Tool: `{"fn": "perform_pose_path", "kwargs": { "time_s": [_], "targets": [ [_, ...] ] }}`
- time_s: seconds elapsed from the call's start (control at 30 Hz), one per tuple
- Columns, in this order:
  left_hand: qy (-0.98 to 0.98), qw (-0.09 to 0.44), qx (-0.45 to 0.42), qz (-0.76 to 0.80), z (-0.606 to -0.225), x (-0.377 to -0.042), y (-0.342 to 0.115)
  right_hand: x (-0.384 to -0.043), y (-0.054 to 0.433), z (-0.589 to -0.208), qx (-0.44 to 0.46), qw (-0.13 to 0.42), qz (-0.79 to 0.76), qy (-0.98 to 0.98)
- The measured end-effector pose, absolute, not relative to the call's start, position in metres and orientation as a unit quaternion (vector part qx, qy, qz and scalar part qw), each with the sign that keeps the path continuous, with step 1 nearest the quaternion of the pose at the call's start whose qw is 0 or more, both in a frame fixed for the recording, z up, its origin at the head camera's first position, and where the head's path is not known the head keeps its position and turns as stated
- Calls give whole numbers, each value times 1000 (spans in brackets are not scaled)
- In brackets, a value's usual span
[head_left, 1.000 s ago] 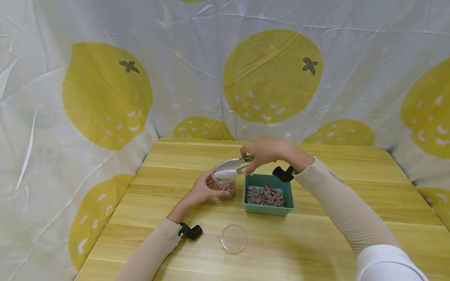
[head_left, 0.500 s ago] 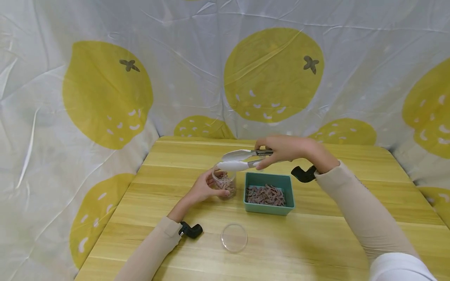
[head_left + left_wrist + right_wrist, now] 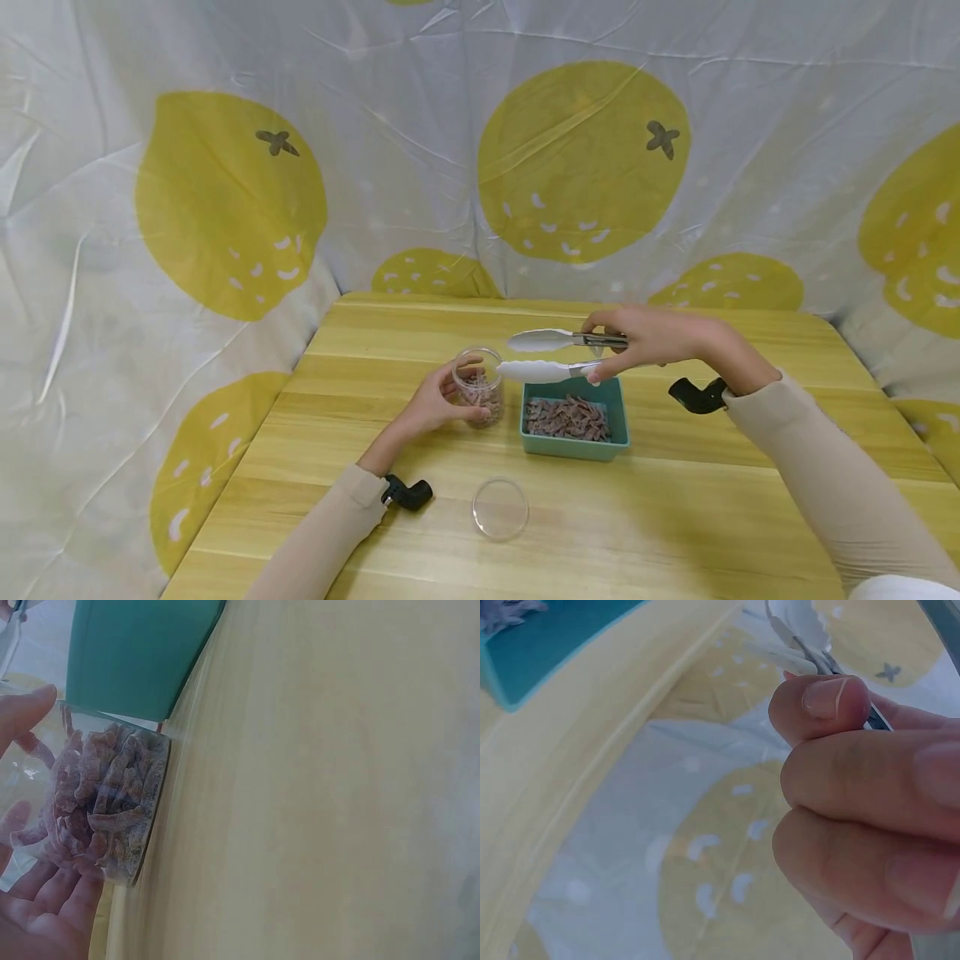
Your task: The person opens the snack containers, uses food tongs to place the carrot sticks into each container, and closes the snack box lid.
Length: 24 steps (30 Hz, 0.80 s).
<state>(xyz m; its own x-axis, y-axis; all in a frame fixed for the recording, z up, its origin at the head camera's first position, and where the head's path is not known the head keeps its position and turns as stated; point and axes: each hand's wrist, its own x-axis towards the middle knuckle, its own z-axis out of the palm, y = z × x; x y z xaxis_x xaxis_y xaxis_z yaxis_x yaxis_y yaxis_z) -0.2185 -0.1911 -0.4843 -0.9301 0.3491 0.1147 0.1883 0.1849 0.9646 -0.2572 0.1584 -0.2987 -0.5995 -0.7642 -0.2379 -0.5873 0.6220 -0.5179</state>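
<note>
My left hand [image 3: 431,404] grips a clear jar [image 3: 480,354] that stands upright on the table. Brownish, powdery strips [image 3: 112,795], perhaps dried meat or fruit, fill its lower part. My right hand [image 3: 652,337] holds metal tongs [image 3: 540,371] with white tips, level above the back of a teal box [image 3: 577,448]. The tongs' arms are spread apart, and I see nothing between them. More of the same strips [image 3: 566,418] lie in the box, just right of the jar. In the right wrist view, curled fingers [image 3: 855,772] hide much of the tongs' handle.
A clear round lid [image 3: 500,508] lies on the wooden table [image 3: 675,517] in front of the jar and box. Behind the table's back edge hangs a lemon-print curtain [image 3: 420,167], which also runs along the left and right sides.
The right hand has carried the tongs out of the jar's mouth, up and rightward to over the box, and their arms have spread wider. The left hand and jar have stayed still.
</note>
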Motion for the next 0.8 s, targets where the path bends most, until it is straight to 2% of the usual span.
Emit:
{"fn": "perform_pose_path", "kwargs": {
  "time_s": [0.33,0.8],
  "targets": [
    [775,70,165,606,-485,-219,-191,-256,181,-324,-383,242,-198,869],
    [764,75,174,617,-487,-220,-191,-253,183,-351,-394,247,-152,872]
  ]
}}
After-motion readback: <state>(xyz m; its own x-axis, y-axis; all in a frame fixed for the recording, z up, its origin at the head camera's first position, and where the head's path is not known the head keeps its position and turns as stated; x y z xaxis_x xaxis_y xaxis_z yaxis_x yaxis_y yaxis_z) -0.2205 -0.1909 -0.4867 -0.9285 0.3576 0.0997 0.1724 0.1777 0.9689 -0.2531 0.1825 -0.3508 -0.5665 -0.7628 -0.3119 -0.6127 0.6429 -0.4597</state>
